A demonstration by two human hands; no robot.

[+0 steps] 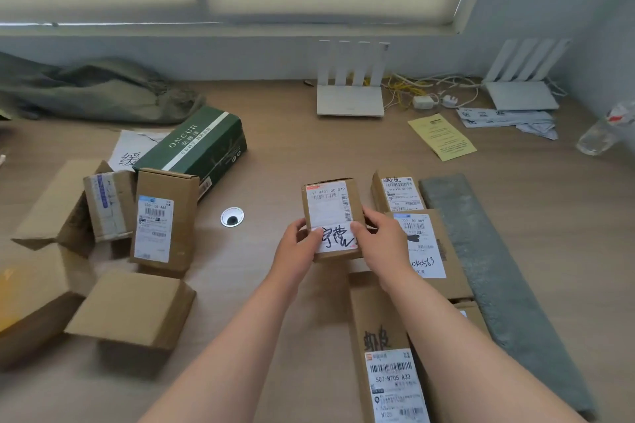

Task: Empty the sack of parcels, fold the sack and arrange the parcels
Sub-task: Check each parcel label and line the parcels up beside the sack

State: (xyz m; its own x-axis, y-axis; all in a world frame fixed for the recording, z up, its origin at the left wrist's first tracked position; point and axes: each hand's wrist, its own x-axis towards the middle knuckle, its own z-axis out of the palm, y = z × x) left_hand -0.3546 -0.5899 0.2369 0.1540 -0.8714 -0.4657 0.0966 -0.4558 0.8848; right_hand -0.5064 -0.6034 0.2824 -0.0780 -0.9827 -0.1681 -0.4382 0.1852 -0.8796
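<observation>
My left hand [299, 245]: fingers curled round the small cardboard box [330, 203], thumb on its label.
My right hand [381, 237]: grips the opposite side.
Box: mid-surface [275, 154], just left of a row of parcels [426, 244].

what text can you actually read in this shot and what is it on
"ONCUR": green box
"42 N431 00 049": small box in the left hand and right hand
"507-N705 A33": long box nearest the camera
"040563", handwritten: flat box right of the hands
"缓": white sheet
Fine print and the yellow slip: too blurred to read.
</observation>
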